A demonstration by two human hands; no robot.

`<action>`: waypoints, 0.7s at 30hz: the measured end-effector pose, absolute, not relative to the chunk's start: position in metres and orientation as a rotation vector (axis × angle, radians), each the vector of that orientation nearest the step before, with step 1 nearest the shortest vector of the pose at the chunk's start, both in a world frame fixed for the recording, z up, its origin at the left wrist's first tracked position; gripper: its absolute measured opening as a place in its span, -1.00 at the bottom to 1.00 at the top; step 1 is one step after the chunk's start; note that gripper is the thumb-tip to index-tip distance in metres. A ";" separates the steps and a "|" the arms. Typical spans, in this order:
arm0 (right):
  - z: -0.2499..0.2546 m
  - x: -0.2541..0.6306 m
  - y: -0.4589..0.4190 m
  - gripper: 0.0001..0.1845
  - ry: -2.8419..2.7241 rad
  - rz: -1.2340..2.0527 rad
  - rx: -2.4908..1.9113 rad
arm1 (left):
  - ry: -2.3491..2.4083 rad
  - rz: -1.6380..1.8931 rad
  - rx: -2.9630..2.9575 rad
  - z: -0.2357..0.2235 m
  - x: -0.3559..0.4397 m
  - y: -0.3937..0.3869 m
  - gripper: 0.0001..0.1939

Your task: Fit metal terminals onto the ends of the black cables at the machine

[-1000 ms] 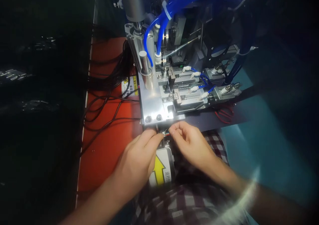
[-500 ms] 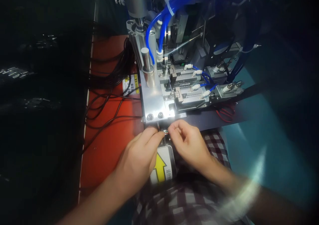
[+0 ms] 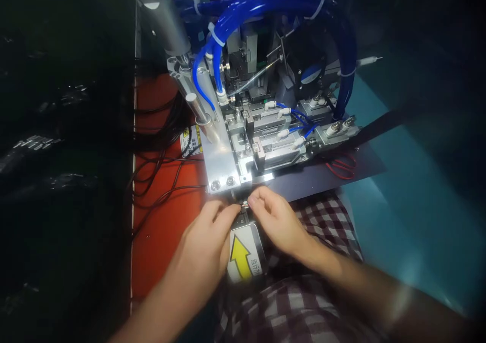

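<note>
My left hand point(image 3: 207, 244) and my right hand point(image 3: 275, 221) meet fingertip to fingertip just below the front edge of a metal machine plate point(image 3: 220, 163). Both pinch a tiny part with thin coloured wires point(image 3: 245, 204); it is too small to name surely. Right under my hands sits a white label with a yellow arrow point(image 3: 243, 259) pointing at the machine. Above the plate stands a pneumatic fixture point(image 3: 273, 140) with blue air hoses point(image 3: 266, 4) and small white fittings.
An orange-red surface point(image 3: 163, 231) with loose black cables point(image 3: 159, 166) lies to the left. Red wires point(image 3: 341, 166) lie on a dark base to the right, beside a teal surface point(image 3: 410, 206). A checked cloth point(image 3: 304, 292) is below my arms. Surroundings are dark.
The view has shifted, so the machine sits further left and lower. My hands stayed pinched together at the plate's front edge, drawing slightly closer to it.
</note>
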State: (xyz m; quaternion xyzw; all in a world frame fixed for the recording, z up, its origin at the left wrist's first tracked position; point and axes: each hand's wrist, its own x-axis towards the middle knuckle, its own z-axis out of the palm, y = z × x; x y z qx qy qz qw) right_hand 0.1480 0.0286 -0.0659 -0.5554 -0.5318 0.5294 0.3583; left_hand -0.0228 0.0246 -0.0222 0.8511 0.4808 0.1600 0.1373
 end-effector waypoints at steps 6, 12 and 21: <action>-0.074 0.145 0.027 -0.73 -1.221 1.421 -1.310 | 1.344 0.424 2.581 -0.021 -0.030 0.028 -0.67; -0.066 0.148 0.028 -0.76 -1.459 1.223 -1.390 | 1.256 0.520 2.591 -0.028 -0.031 0.032 -0.67; -0.072 0.149 0.030 -0.68 -1.009 1.686 -1.306 | 1.324 0.412 2.756 -0.026 -0.029 0.028 -0.65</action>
